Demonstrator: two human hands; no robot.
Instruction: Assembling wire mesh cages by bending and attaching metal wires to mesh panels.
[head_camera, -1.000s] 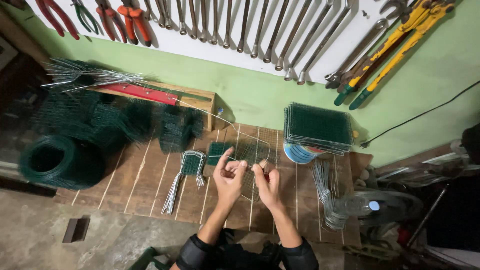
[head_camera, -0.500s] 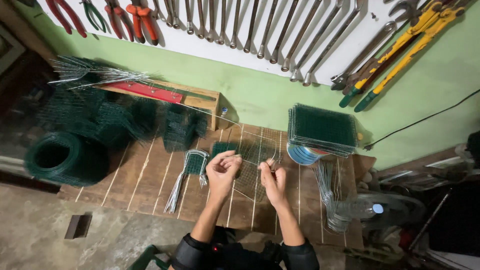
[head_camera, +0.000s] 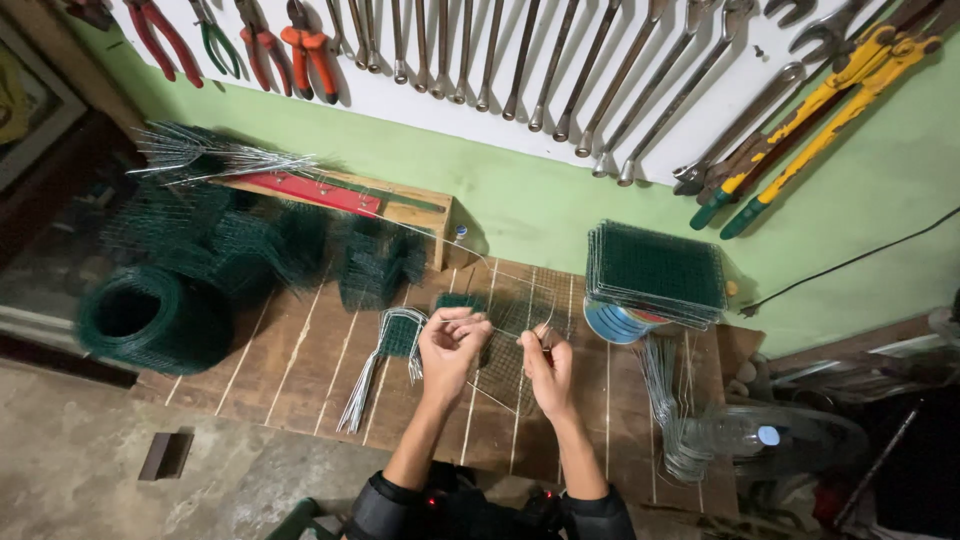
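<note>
Kneeling over our slatted wooden work board (head_camera: 300, 370), green wall (head_camera: 520, 200) hung with spanners, our left hand (head_camera: 452, 345) and right hand (head_camera: 548, 365) pinching thin wire on the green mesh panel (head_camera: 500, 330) between them, our fingertips hidden, wire ends too fine to trace.

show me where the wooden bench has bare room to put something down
Bare planks lie at the front left of the bench, between the green mesh roll and the bent wire bundle. It is crowded at the hands and under the stacked mesh panels.
</note>
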